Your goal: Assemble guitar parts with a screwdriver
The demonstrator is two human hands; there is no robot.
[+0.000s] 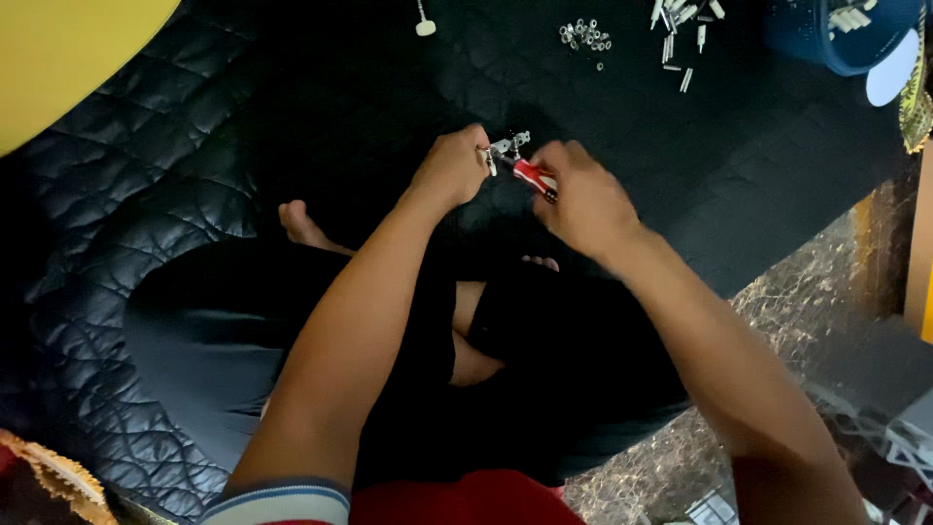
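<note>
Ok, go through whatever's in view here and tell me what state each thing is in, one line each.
left hand: closed on a small metal bracket
right hand: gripping a red-handled tool, tip at the bracket
small metal fasteners: loose in a cluster on the black quilted mat
white plugs: scattered on the mat
blue basket: open, holding white pieces

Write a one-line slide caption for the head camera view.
Seated on a black quilted mat, left hand steadies a small metal part while right hand grips a red-handled tool.
</note>
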